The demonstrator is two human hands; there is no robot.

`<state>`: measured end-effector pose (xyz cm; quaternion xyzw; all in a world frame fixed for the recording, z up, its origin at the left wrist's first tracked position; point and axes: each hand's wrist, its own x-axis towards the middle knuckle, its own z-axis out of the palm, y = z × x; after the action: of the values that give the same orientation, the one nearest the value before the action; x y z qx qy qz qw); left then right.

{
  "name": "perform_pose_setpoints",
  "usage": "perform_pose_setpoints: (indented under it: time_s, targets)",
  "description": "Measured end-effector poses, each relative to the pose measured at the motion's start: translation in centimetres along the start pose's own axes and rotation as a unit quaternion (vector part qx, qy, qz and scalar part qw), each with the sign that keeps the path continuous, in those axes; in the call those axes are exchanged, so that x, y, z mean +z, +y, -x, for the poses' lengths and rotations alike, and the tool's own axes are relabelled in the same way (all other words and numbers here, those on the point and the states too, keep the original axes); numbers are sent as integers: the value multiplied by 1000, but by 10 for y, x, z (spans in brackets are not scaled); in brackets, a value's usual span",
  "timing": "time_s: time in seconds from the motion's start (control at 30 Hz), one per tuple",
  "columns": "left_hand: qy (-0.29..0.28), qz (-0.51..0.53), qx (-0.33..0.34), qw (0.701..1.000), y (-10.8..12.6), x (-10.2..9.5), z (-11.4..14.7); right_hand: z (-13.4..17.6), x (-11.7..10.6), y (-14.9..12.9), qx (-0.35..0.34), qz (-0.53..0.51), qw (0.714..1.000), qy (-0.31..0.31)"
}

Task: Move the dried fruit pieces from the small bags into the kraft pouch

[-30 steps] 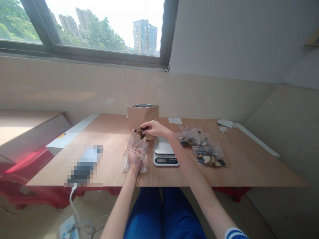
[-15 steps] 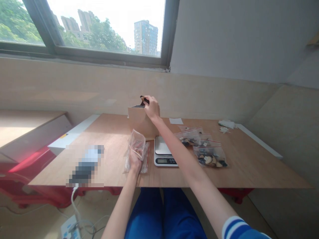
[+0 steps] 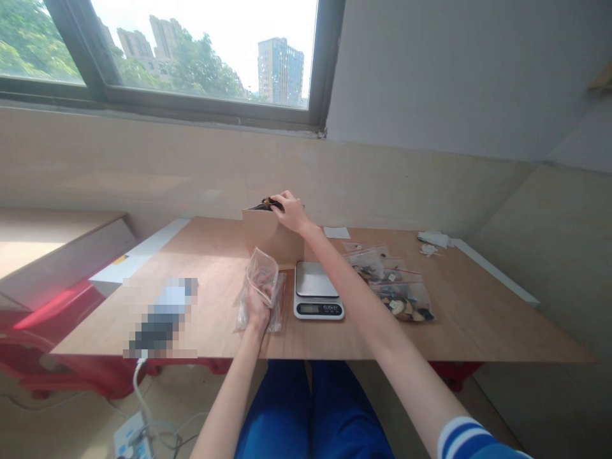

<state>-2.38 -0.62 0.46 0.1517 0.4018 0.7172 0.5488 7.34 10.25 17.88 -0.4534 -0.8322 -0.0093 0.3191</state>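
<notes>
My left hand (image 3: 259, 308) is closed around a clear plastic bag (image 3: 262, 271), whose mouth gapes upward; more clear bags (image 3: 276, 319) lie beneath it on the table. At the top of a tan cardboard box (image 3: 272, 237), my right hand (image 3: 289, 212) pinches some dark and brown scraps (image 3: 268, 203), their exact kind too small to make out. The box stands upright near the wall, its inside mostly hidden by its front. Just right of my left hand sits a kitchen scale (image 3: 318, 280) with a bare metal plate.
Zip bags (image 3: 404, 299) filled with dark and tan pieces lie right of the scale. A blurred phone-like object (image 3: 165, 319) with a white cable is at the left. White papers (image 3: 435, 240) rest at the back right, and a window is above.
My right hand has moved slightly down and left toward the box opening, with the dark and brown scraps now lower. My left hand and its bag stay almost still.
</notes>
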Motion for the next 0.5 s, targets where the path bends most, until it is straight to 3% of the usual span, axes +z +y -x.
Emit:
perform_pose_setpoints:
  time_s: [0.23,0.5]
  targets:
    - [-15,3,32,999,0,-1,1,9,-11,-19,-35,56,996,-53]
    - [-26,-17,44,999,6,1,7,20,-10,-37,1,56,997,-44]
